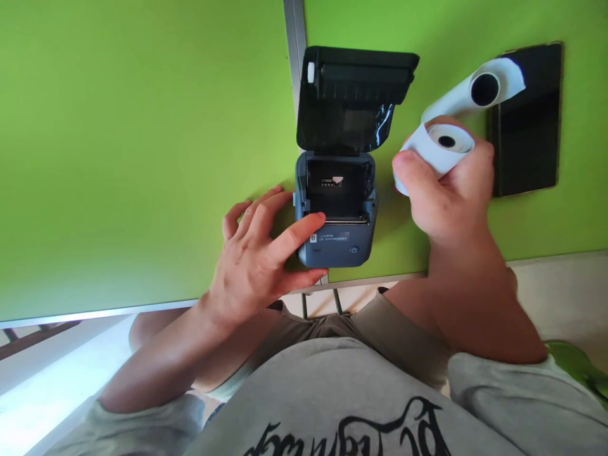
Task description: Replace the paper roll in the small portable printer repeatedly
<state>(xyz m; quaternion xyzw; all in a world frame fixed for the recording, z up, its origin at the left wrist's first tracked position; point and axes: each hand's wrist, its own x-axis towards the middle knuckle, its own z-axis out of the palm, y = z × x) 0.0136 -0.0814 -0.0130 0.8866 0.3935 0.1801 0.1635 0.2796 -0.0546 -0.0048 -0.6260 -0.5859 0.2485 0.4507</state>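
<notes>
A small dark blue-grey label printer (337, 253) lies on the green table with its black lid (349, 126) swung up and back. Its paper compartment (335, 190) shows no roll inside. My left hand (251, 256) steadies the printer from the left: the index fingertip presses by the compartment's front edge, the thumb lies along the near side, and the other fingers are curled at the left side. To the right of the printer, my right hand (449, 190) grips a white paper roll (441, 152), its hollow core facing up and its loose end under my thumb.
Behind my right hand a second white roll (456, 98) lies on its side, its loose end over a dark tablet-like device (529, 126). A grey seam (295, 38) divides the green table (142, 158), whose near edge runs just in front of my body.
</notes>
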